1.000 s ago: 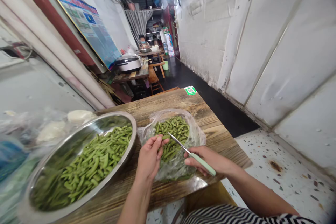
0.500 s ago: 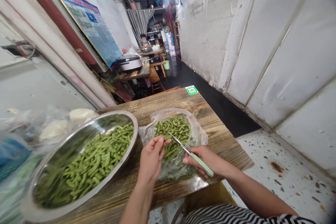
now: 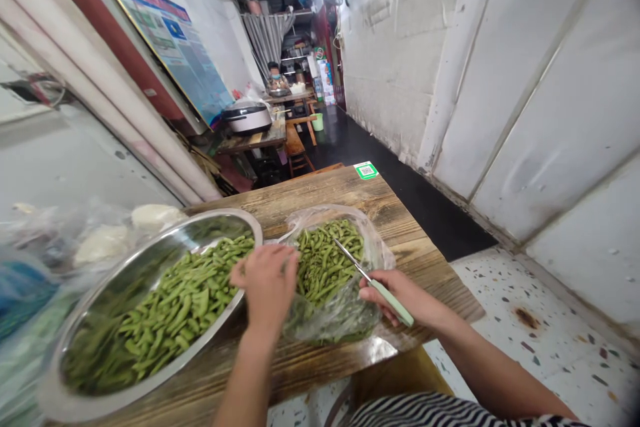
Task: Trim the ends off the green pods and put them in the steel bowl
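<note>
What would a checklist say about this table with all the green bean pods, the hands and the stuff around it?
Surface: wooden table, worn planks, a green sticker at its far edge.
Job's things: metal bowl full of green pods; clear plastic bag open, with more pods inside.
Clutter: plastic bags with pale lumps at the table's left side, blurred.
Hands: left hand over the bowl's rim, beside the bag; what it holds cannot be told. Right hand grips a knife with a pale green handle, blade over the bag.
Cables: wires high on the walls, far off.
Surroundings: white walls, a poster, a rice cooker on a table further back, speckled floor.
</note>
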A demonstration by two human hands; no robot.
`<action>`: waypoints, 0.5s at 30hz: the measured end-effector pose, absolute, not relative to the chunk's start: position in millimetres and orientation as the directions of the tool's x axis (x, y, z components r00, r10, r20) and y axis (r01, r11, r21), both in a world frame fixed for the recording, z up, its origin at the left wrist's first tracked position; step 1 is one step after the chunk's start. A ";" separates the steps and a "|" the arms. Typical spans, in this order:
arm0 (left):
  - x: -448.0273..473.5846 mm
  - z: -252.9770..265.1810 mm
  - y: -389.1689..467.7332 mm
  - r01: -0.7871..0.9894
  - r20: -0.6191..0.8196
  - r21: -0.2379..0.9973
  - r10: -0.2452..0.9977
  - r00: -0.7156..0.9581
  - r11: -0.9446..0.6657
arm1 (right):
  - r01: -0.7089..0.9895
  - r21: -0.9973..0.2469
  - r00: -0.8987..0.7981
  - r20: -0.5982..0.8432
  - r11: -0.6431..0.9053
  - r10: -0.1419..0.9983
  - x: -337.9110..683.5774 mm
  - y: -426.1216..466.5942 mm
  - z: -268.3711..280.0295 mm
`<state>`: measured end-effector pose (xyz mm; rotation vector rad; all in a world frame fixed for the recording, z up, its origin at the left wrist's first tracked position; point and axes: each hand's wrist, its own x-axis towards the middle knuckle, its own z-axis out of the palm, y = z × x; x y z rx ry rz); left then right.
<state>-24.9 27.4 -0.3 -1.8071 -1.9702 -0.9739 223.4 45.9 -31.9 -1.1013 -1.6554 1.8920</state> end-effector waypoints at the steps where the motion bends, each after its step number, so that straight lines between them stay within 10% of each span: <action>1: -9.5 -7.3 32.1 0.959 0.590 0.279 0.796 -0.133 -0.046 | 0.213 -0.955 -0.611 -0.296 -0.208 0.734 223.4 45.6 -31.6; 15: 21.3 -28.9 53.0 0.918 0.303 0.396 0.943 -0.140 0.009 | 0.452 -0.870 -0.613 -0.142 0.198 0.777 229.9 45.5 -14.6</action>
